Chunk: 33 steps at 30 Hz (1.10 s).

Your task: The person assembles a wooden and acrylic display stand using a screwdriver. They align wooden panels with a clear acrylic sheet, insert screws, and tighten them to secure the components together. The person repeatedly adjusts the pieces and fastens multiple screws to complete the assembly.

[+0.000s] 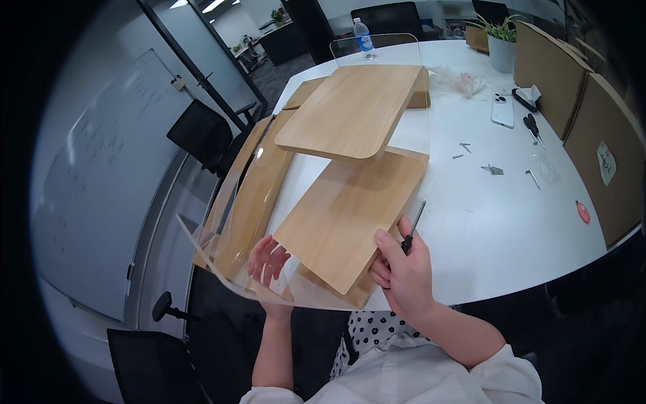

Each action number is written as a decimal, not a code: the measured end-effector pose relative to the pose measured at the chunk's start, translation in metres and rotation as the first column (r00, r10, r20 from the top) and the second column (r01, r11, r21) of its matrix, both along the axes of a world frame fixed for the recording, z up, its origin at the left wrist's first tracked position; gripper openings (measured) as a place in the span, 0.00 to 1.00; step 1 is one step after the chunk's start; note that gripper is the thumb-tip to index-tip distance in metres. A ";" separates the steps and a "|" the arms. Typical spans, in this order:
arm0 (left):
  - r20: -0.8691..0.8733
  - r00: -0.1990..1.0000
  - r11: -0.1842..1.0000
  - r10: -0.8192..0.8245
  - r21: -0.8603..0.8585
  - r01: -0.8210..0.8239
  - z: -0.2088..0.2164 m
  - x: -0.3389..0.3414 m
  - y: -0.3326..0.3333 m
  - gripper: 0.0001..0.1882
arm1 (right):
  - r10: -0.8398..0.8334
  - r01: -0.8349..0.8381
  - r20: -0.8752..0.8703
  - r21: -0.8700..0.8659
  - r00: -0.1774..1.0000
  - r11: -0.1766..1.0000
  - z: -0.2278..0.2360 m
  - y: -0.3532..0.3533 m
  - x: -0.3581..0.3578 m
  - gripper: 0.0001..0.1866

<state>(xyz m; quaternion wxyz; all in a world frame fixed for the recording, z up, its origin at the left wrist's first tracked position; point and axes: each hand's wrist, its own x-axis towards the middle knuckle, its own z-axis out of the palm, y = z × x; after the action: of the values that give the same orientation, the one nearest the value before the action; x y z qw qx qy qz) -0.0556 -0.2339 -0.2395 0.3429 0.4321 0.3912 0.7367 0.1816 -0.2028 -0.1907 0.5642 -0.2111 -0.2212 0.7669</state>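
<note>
Pale wood makes the lower board (340,222), between and past both hands. Right hand (406,275) is wrapped round a black screwdriver (407,244), thumb on the board's edge. Left hand (260,258), half open, shows through the clear panel (220,277); I can't tell if it touches anything.

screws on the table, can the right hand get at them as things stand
Probably yes: nothing visible blocks the way from the right hand across the white table to the screws. That hand holds a screwdriver and seems to grip the wooden board, though, so it may need freeing first.
</note>
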 end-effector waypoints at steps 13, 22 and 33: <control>0.317 0.828 0.816 -0.463 -0.213 0.537 0.045 -0.027 0.014 0.44 | 0.101 -0.101 0.001 0.000 0.995 0.995 0.008 -0.014 0.030 0.13; 0.159 0.810 0.730 -0.565 -0.361 0.580 0.077 -0.006 0.047 0.45 | 0.103 -0.103 0.004 0.041 0.995 0.994 0.002 -0.021 0.022 0.13; -0.009 0.792 0.700 -0.611 -0.473 0.535 0.070 -0.027 0.059 0.44 | -0.085 -0.002 0.289 0.289 0.954 0.957 0.004 -0.014 0.028 0.22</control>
<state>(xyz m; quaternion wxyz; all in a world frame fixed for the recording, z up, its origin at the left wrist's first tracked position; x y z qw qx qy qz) -0.0825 -0.1753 -0.1691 0.6115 0.5010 0.4218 0.4441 0.2097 -0.2170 -0.1869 0.5651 -0.2453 -0.4075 0.6741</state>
